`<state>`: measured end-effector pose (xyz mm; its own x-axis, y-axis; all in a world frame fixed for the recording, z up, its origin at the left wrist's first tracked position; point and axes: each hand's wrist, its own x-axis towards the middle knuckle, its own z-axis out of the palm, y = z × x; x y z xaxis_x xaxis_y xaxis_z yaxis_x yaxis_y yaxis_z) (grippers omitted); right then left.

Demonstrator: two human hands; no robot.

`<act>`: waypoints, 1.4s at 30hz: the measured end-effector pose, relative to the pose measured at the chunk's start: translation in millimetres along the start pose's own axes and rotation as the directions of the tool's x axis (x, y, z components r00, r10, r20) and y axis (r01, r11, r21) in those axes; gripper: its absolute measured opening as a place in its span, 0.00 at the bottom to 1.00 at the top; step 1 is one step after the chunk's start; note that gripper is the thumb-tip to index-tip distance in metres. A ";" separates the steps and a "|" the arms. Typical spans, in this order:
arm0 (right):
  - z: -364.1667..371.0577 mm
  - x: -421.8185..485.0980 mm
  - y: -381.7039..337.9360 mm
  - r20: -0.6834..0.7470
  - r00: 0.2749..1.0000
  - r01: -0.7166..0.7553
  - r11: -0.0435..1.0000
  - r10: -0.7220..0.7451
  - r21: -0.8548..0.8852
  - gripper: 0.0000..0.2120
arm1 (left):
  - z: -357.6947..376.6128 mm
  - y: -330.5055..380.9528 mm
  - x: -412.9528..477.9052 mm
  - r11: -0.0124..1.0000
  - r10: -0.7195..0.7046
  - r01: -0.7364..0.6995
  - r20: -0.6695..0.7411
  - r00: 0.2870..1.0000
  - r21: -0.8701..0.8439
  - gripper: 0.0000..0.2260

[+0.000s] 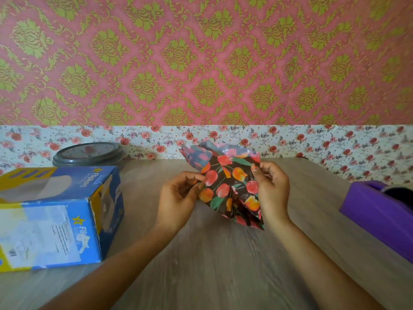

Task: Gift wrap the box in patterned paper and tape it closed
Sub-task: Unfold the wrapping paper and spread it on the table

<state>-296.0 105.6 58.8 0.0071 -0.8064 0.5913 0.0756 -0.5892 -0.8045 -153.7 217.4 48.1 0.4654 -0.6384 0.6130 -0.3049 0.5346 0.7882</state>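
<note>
Nearest you, over the wooden table (223, 265), both forearms reach in and your hands meet above its middle. Your left hand (178, 195) has its fingers curled, with thumb and fingertips pinching the left edge of the tulip-print wrapping paper (228, 184). Your right hand (271, 191) pinches the upper right edge between thumb and forefinger, the other fingers curled behind. The sheet is held up off the table, folded and bunched rather than spread flat.

To your left, well apart from the paper, the blue and yellow Flipkart box (55, 220) lies on its side, bare, with no paper on it. To your right the purple tape dispenser (377, 211) sits untouched. Farther back, a round grey-rimmed disc (89, 154) lies by the floral wall border (335, 144).

I judge you are at the very start, opening out the sheet. Laying it flat, setting the box on it, folding it round and taping it are all left to do.
</note>
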 end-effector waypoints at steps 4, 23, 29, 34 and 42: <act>-1.9 5.7 4.6 -0.089 0.984 -0.150 0.987 0.155 0.056 0.02 | 2.7 1.3 -1.0 1.000 -0.026 0.026 0.021 0.999 0.008 0.13; -42.2 23.5 30.2 0.129 0.944 0.301 0.629 -0.305 -0.716 0.33 | -37.2 -11.3 4.7 0.590 -0.195 0.121 -0.004 0.981 0.798 0.24; -23.6 11.3 17.8 0.428 0.844 0.530 0.618 -0.322 -0.581 0.22 | -32.3 -12.5 3.1 0.455 -0.039 -0.143 0.181 0.983 0.879 0.11; -25.7 13.9 19.5 0.442 0.879 0.438 0.664 -0.177 -0.606 0.18 | -36.2 -8.5 2.6 0.479 0.055 -0.150 0.141 0.988 0.865 0.14; -1.7 -11.5 -7.5 0.485 0.754 0.564 0.815 -0.443 -0.132 0.19 | -32.9 -9.9 -0.7 0.388 0.156 -0.312 0.271 0.950 0.867 0.23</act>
<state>-298.3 119.2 58.0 0.4556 -0.3223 0.8298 -0.0658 -0.9418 -0.3297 -123.6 230.8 38.1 0.1689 -0.6732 0.7199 -0.9841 -0.0740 0.1618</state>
